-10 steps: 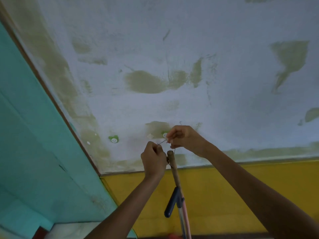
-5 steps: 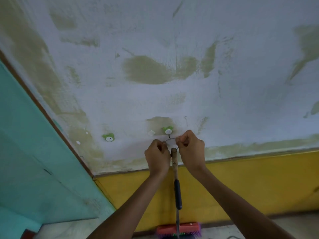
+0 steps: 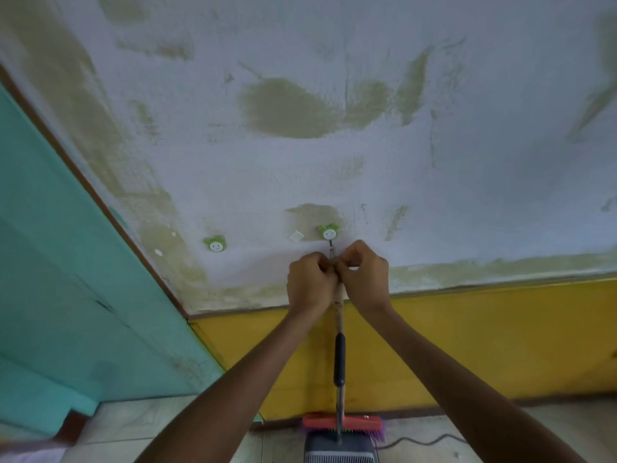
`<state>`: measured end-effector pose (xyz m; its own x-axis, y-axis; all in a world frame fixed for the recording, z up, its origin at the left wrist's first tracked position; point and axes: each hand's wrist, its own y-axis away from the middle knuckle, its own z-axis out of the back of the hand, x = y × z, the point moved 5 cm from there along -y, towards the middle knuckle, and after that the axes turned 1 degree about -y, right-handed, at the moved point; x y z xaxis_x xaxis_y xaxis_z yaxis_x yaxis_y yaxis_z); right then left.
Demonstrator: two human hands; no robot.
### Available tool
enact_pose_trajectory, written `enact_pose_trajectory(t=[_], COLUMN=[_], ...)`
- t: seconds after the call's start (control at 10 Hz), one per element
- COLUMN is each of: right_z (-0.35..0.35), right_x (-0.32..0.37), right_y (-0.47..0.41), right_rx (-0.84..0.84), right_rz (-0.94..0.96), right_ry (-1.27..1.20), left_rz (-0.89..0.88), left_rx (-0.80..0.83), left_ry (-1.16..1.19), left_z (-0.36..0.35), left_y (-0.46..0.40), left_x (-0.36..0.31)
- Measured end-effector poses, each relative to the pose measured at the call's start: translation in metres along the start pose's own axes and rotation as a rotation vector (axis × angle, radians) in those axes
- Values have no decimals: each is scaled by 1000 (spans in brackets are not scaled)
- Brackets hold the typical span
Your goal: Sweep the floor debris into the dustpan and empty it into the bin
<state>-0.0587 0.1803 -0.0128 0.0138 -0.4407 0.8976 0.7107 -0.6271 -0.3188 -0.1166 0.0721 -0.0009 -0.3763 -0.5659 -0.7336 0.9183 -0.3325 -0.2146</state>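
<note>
Both hands have closed in together at the top of the broom handle point(image 3: 339, 309); a second ago the right hand point(image 3: 362, 274) was raised apart, working the thin loop point(image 3: 331, 253), and now it sits knuckle to knuckle with the left hand point(image 3: 311, 284); the fingers of both are curled, pinching the loop just below the green wall hook point(image 3: 329, 232); the broom head point(image 3: 342, 424) and dustpan point(image 3: 340, 451) hang far beneath the fingers by the floor; judging by this, the tools are being hung or unhooked, not sweeping.

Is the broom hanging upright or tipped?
Upright: the broom runs straight down from the green hook, bristle head lowest, by the dustpan.
</note>
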Motion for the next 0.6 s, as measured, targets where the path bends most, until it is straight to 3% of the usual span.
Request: enact_pose_trajectory(t=[0.3, 0.6], right_z=[25, 50], right_x=[11, 14], right_y=[-8, 28], right_rx=[20, 166], right_rz=[83, 81], right_ry=[31, 13], left_rz=[-8, 15], left_rx=[-30, -129], left_ry=[-30, 30], left_z=[24, 42], left_y=[-1, 53], left_x=[-22, -22])
